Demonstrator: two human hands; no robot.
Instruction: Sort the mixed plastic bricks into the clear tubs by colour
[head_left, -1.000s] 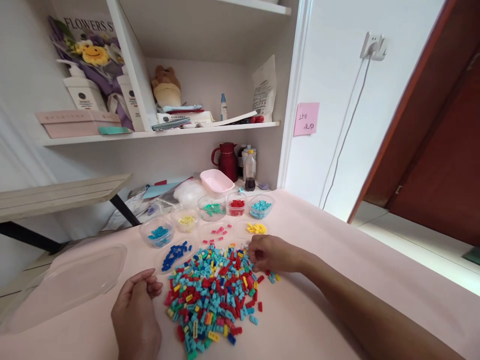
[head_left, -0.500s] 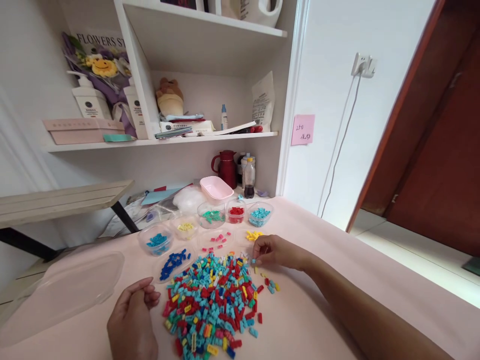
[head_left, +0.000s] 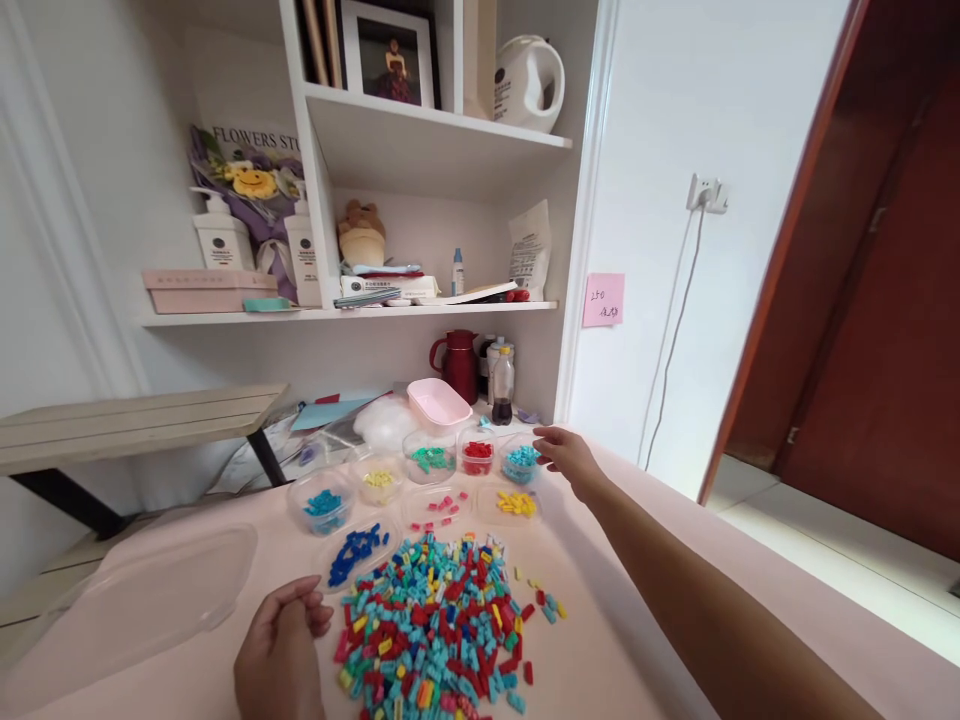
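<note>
**Right hand at the light-blue brick tub, left hand by the pile**

At the centre of the frame the right hand [head_left: 568,455] is stretched out to the far row of clear tubs, its fingers loosely spread just beside the tub of light-blue bricks [head_left: 520,462]. Whether a brick sits between the fingertips cannot be told; the hand looks released rather than clenched.

The left hand [head_left: 281,655] lies at the lower left of the frame, fingers curled inward, just beside the left edge of the mixed brick pile [head_left: 439,625]. Nothing shows in its grasp.

The pile spreads over the pink tabletop [head_left: 637,640] at lower centre, a jumble of light-blue, red, yellow and green pieces. Beyond it stand sorted containers: red bricks [head_left: 477,452], green bricks [head_left: 430,458], pale yellow bricks [head_left: 378,479], mid-blue bricks [head_left: 323,501], and shallow lids with dark blue bricks [head_left: 357,545], pink bricks [head_left: 441,507] and bright yellow bricks [head_left: 514,503].

A large clear lid [head_left: 142,600] lies at the left edge of the table. A pink basin [head_left: 439,404] and a dark red jug [head_left: 457,355] sit behind the tubs, under the white shelf [head_left: 352,312].
</note>
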